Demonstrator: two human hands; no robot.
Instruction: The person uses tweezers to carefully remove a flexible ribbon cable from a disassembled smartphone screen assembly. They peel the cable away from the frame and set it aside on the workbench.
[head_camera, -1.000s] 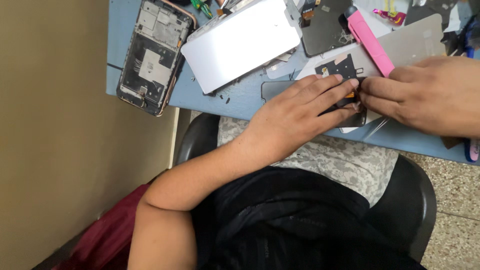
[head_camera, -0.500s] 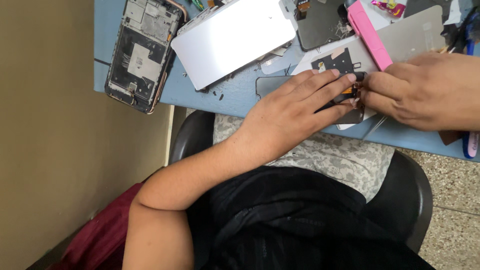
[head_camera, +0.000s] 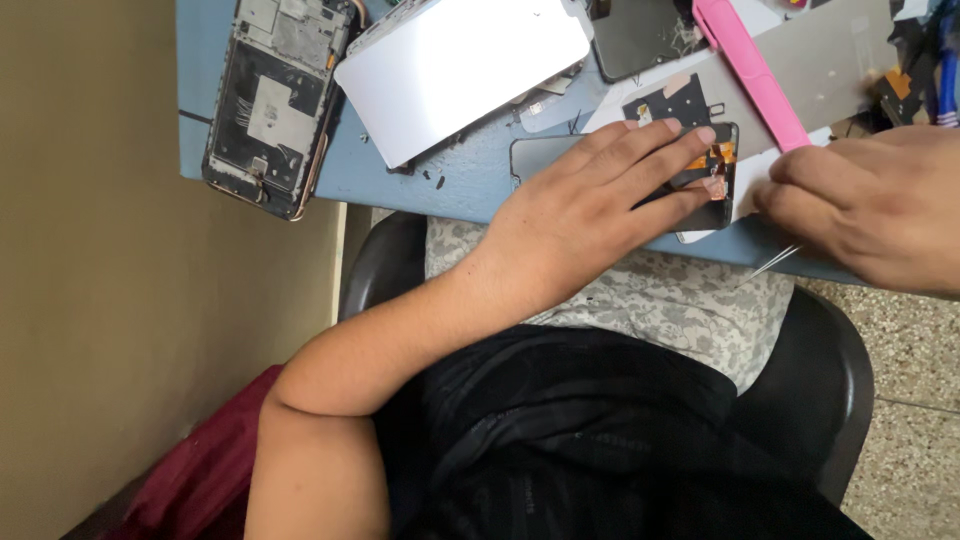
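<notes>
Blue table (head_camera: 470, 175) crowded, little bare surface; near edge runs under both hands. Left hand (head_camera: 590, 215) spread flat, pinning dark phone screen (head_camera: 540, 155) at the near edge. Right hand (head_camera: 870, 205) closed, pinching thin metal tweezers (head_camera: 775, 262) overhanging that edge. Opened phone frame (head_camera: 270, 100) at left corner, white back panel (head_camera: 460, 65) beside it, pink tool (head_camera: 750, 70) behind.

Dark phone screen panel (head_camera: 540, 160), flat on blue table's near edge, orange flex cable at right end, thin metal tweezers (head_camera: 775, 262) just right.
</notes>
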